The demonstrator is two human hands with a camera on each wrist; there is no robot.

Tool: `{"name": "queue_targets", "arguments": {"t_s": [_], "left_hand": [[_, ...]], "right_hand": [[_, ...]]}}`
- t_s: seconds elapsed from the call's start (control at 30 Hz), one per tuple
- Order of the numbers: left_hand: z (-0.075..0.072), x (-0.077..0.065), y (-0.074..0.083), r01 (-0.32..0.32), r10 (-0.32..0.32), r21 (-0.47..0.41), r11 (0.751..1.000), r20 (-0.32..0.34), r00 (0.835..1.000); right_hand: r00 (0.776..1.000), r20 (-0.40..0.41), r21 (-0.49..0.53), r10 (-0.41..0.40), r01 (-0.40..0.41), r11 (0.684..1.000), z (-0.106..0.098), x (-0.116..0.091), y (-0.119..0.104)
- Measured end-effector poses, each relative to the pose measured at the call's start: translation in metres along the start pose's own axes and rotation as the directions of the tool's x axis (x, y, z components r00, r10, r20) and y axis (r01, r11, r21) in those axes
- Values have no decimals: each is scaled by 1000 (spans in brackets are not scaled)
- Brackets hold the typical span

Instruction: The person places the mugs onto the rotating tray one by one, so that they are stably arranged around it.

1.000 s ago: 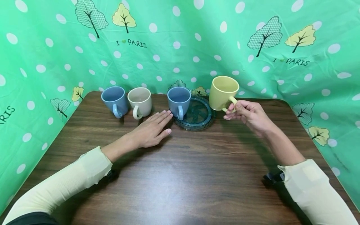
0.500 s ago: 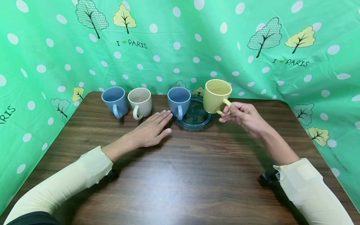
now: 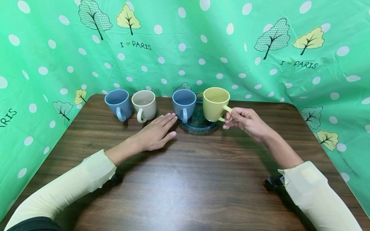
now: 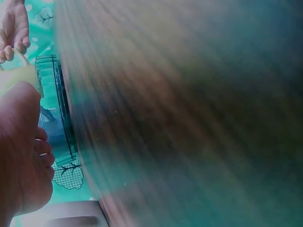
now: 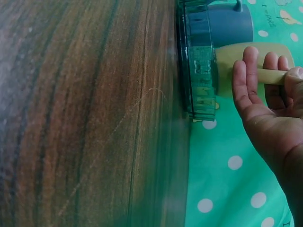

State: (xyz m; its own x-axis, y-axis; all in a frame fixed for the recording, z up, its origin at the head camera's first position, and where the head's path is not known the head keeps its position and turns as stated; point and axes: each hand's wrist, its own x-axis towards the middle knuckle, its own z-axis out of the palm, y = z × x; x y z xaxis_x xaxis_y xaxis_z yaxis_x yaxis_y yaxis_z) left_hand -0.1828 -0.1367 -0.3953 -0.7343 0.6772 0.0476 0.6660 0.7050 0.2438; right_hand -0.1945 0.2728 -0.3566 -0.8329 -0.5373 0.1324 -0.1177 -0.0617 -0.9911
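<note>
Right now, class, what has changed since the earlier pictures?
The right hand has carried the yellow mug, gripped by its handle, left and downward in the head view, farther over the round teal stand. Nothing was newly grasped or released. The left hand, stand, cream mug, far-left blue mug and blue mug on the stand stayed put.

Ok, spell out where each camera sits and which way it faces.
Head: worn on the head, facing forward and down at the table, tray and yellow mug; left hand, right hand and both sleeves show.
Left wrist: on that wrist, facing low across the table, image sideways; left hand looms close, part of the right hand at upper left.
Right wrist: on that wrist, facing low and sideways too; the right hand shows.
Both wrist views share tray, yellow mug and right hand.
</note>
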Motion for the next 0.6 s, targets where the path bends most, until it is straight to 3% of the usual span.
{"name": "queue_targets", "arguments": {"t_s": [0.6], "left_hand": [[2,0,-1,9,-9,3,1000,7,1000]], "right_hand": [[996,-19,-70,88,-89,994,2,6,3]]}}
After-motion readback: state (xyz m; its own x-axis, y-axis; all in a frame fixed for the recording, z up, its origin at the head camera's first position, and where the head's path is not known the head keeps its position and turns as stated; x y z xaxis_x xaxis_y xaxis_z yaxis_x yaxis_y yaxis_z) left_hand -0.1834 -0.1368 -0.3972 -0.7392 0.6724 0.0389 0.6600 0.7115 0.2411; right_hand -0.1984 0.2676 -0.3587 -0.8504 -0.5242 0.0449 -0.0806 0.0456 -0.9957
